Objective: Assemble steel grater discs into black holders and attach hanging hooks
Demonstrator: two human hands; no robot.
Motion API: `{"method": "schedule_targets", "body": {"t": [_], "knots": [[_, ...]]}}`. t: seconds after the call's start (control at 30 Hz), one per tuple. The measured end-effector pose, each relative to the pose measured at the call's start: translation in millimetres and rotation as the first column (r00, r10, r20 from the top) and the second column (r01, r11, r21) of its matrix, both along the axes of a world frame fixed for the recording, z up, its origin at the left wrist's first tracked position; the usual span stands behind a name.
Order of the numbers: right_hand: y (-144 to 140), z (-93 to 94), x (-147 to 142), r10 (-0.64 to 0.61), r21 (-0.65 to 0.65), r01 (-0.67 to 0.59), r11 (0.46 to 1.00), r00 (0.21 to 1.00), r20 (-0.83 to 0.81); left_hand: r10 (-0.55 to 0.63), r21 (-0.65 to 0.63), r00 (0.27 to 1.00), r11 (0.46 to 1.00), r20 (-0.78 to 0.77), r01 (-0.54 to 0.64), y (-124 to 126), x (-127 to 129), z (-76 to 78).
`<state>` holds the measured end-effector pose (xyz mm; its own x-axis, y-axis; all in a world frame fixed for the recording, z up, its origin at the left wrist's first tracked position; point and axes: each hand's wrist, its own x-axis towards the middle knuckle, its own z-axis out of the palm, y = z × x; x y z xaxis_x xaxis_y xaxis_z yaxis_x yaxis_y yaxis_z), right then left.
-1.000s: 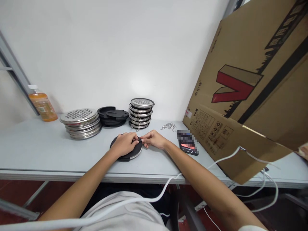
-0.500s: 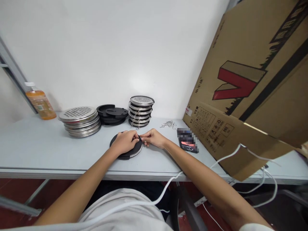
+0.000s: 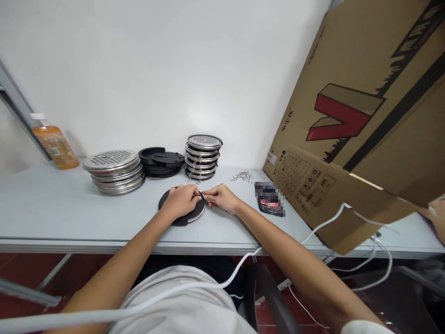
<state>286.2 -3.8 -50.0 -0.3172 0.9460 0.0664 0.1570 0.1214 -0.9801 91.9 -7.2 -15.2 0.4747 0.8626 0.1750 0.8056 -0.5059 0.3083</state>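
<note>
A round black disc [image 3: 189,215] with a bright metal rim along its near edge is seen lying flat on the grey table [image 3: 52,213], a little back from the table's front edge and roughly at its middle. The left hand [image 3: 181,200] is laid over the disc's top, fingers curled down and pressed on it, while the right hand [image 3: 219,197] is held just beside the disc's right edge, its thumb and forefinger pinched shut on something small and thin where the two hands meet; what is pinched is too small to be made out. At the far left an orange bottle [image 3: 54,146] is stood against the wall, and next to it a stack of perforated metal plates [image 3: 114,170] is found, then a low pile of black discs [image 3: 162,162], then a taller stack of assembled pieces [image 3: 202,157] directly behind the hands. A wide stretch of bare tabletop is left open on the left of the disc and in front of the stacks. To the right, a small heap of wire clips [image 3: 243,176] and a phone [image 3: 269,204] are placed near the hands, and room is closed off by a large tilted cardboard box [image 3: 365,120]. A white cable [image 3: 323,225] is draped over the table's front edge. A plain white wall is seen behind.
</note>
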Motion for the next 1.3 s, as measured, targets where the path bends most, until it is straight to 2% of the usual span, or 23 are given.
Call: {"method": "schedule_targets", "body": {"t": [0.4, 1.03, 1.3], "knots": [[-0.4, 0.6, 3.0, -0.028, -0.073, 0.017, 0.997, 0.988, -0.152, -0.030, -0.007, 0.996, 0.999, 0.079, 0.031, 3.2, -6.5, -0.2], [-0.4, 5.9, 4.0, -0.041, -0.131, 0.016, 0.991, 0.980, -0.193, -0.069, 0.015, 0.995, 0.998, 0.068, 0.068, 5.0, -9.7, 0.5], [-1.4, 9.5, 3.5, -0.008, -0.107, -0.012, 0.994, 0.983, -0.186, -0.073, 0.007, 0.994, 0.997, 0.075, 0.073, 5.2, -10.4, 1.3]]}}
